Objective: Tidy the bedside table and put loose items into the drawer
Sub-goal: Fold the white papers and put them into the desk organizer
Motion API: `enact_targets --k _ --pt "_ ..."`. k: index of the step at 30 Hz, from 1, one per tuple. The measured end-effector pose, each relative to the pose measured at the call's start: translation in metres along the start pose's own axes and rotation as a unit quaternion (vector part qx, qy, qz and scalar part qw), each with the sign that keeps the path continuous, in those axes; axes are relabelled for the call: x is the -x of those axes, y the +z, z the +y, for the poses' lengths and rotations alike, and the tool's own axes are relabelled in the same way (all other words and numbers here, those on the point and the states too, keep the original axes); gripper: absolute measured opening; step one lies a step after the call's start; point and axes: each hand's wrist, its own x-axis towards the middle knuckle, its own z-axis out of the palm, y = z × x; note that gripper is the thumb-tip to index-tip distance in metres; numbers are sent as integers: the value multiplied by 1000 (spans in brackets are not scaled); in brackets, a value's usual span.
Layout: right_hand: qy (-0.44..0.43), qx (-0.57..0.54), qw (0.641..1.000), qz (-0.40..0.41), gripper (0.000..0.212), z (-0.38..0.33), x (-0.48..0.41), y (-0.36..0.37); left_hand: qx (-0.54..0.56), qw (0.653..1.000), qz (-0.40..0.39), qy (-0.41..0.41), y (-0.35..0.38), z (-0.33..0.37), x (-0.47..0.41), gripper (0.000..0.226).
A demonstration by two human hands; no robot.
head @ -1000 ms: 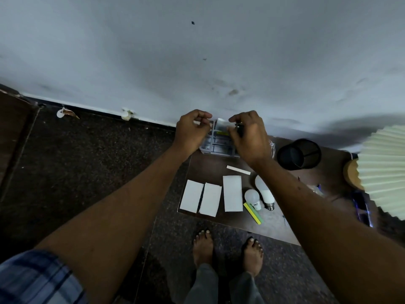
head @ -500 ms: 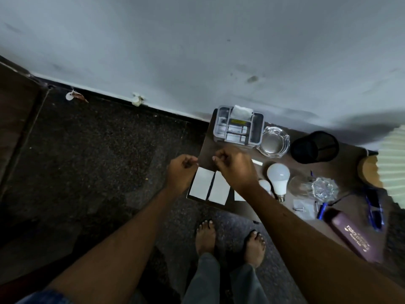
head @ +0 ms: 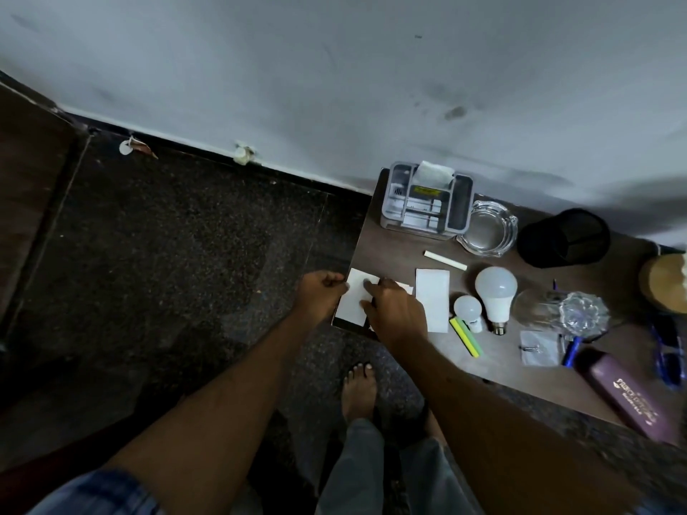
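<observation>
A dark wooden bedside table (head: 394,250) stands against the wall. At its front left corner lies a white card (head: 353,302). My left hand (head: 321,295) pinches that card's left edge at the table's rim. My right hand (head: 396,310) lies over the cards with its fingertips pressing on the same card, and it hides most of a second card (head: 406,288). A third white card (head: 432,299) lies free to the right. Beyond it are a small bulb (head: 467,308), a large bulb (head: 496,291), yellow-green strips (head: 466,336) and a white stick (head: 444,260). No drawer is in view.
At the back stand a grey organiser tray (head: 427,202), a glass ashtray (head: 489,228) and a black mesh cup (head: 563,237). To the right are a glass bowl (head: 580,314), a small bag (head: 539,347), a blue pen (head: 570,351), a purple case (head: 628,395) and a lamp base (head: 665,288). My bare feet stand on dark floor.
Both hands left the organiser tray at the back and came down to the white cards at the front left corner. The second card has slid left, against the first.
</observation>
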Motion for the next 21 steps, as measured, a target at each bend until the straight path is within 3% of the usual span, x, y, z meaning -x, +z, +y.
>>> enact_targets --k 7,14,18,21 --pt "-9 6 1000 6 50 -6 -11 -2 -9 999 -42 -21 -8 8 -7 27" --pt "-13 -3 1000 0 51 -6 -13 -4 -48 999 -1 -6 -6 9 -6 21" --pt "-14 -80 993 80 50 -1 -9 -11 -54 998 -3 25 -11 13 -4 19" --pt "16 -163 982 98 43 6 -7 -22 -21 998 -41 37 -16 23 2 9"
